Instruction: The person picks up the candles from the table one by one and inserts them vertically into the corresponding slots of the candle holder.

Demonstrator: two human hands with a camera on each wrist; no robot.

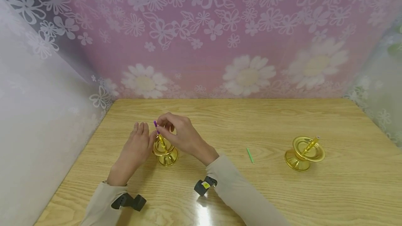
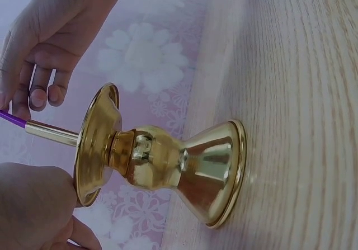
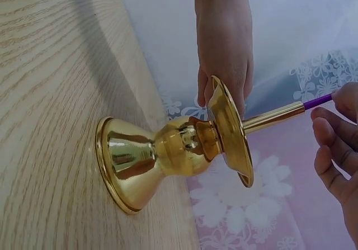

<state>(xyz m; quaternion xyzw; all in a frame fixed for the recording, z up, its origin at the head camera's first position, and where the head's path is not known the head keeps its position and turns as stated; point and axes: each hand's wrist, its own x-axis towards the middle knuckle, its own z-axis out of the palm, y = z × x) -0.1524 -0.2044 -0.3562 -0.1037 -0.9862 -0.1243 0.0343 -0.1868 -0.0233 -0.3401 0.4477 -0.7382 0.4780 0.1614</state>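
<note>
A gold candle holder (image 1: 167, 158) stands upright on the table, with a dish and a narrow tube rising from its middle. From the tube's top projects a thin purple candle (image 3: 318, 101); my right hand (image 1: 183, 135) pinches it between thumb and fingertip. My left hand (image 1: 134, 149) is at the holder's left side, its fingers extended beside the dish (image 2: 92, 144). It seems to touch the dish's rim, though the exact contact is partly hidden. Inside the tube, the candle's lower end cannot be seen.
A second gold candle holder (image 1: 298, 161) stands on the right of the wooden table (image 1: 220, 114). Between the two holders lies a thin green candle (image 1: 250, 156). Flowered cloth (image 1: 201, 62) hangs behind the table and along its sides.
</note>
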